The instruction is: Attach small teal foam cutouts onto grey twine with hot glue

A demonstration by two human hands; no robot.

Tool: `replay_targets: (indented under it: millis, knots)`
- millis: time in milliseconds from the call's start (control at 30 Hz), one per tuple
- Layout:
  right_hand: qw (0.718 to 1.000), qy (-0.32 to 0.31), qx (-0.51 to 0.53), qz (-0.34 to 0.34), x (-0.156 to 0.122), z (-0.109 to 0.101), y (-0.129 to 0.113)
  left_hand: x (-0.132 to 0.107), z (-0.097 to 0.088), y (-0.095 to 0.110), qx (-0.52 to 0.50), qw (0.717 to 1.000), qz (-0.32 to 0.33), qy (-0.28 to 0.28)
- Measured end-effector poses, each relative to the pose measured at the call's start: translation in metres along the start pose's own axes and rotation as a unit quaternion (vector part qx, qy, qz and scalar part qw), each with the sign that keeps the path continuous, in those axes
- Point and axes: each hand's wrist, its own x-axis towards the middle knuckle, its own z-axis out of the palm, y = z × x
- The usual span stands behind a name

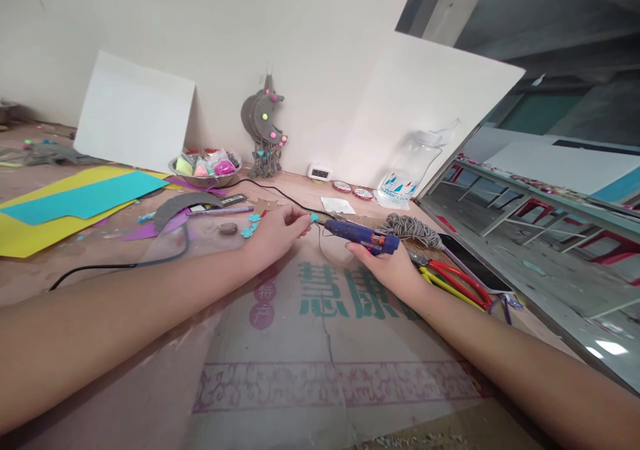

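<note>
The pale surface [295, 183] spreads out ahead of me, its near part under a translucent printed plastic sheet [275, 350] that could soften or stick if hot glue dripped on it. My right hand [400, 267] has its fingers wrapped around the handle of a blue hot-glue gun [360, 235], nozzle pointing left; I can't tell whether the trigger is pressed, and too hard a squeeze could push out a messy blob. The coil of grey cord [410, 230] lies close by the gun's rear, where a careless swing might catch it. Left of my left hand [277, 233], teal flower cut-outs [249, 231] could get nudged about by my wrist. The smallest thing, a teal piece [315, 217], is in that hand's narrow pinch, right at the nozzle; so little sticks out that a slip could burn my fingertips.
</note>
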Motion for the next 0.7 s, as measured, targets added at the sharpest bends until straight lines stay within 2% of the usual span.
replay_targets:
  millis: [433,700]
  knots:
    - [1.0,-0.006,-0.012,0.006,-0.0002,-0.0011,-0.0021,-0.0027,-0.0013,0.0042,-0.006,1.0,-0.007,-0.01]
    - [1.0,0.0,0.009,0.014,-0.0001,-0.0004,-0.0024,0.001,0.0006,-0.0018,-0.038,0.999,-0.012,-0.006]
